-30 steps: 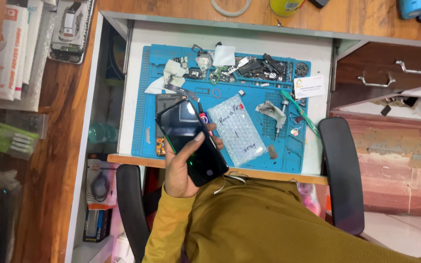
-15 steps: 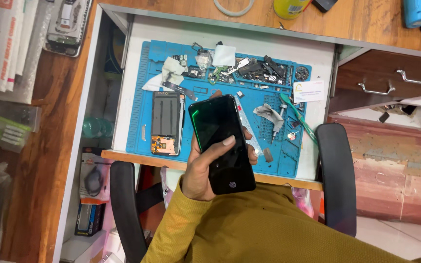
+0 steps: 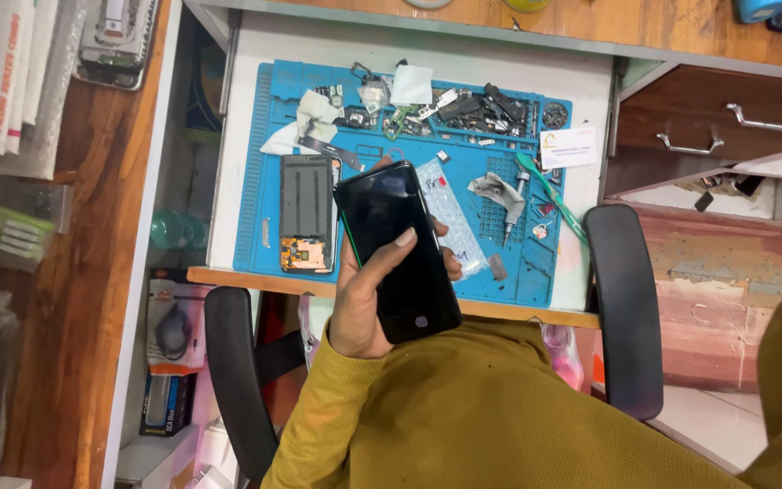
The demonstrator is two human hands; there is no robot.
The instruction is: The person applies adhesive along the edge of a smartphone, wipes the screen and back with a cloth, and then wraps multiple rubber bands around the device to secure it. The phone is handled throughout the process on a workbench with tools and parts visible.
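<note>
A white desk point(image 3: 228, 181) sits between wooden counters, with a blue mat point(image 3: 500, 154) spread across it and two black chair arms at the near edge. The person in the mustard sleeve point(image 3: 337, 407) sits over it.

The left hand point(image 3: 364, 294) is raised above the near edge of the mat and wraps a black phone point(image 3: 397, 249) from below. Its thumb point(image 3: 391, 252) lies across the dark glass face, bent, tip near the middle of the screen. The other fingers curl round the far side; their tips point(image 3: 451, 264) show past the phone's right edge. The grip is close, fingers drawn in, the phone tilted with its top toward the mat's middle. The screen is dark.

The right hand is out of sight; only a bit of sleeve shows at the far right.

Just left of the phone, flat on the mat, lies an opened phone body point(image 3: 306, 213), dark with an orange patch at its near end. Right of the phone, partly under it, a clear packet point(image 3: 450, 213) lies on the mat, then a crumpled cloth point(image 3: 498, 190) and a green tool point(image 3: 549, 195). A heap of small parts point(image 3: 463, 107) runs along the mat's far edge. A white card point(image 3: 567, 148) sits at the mat's right corner.
</note>
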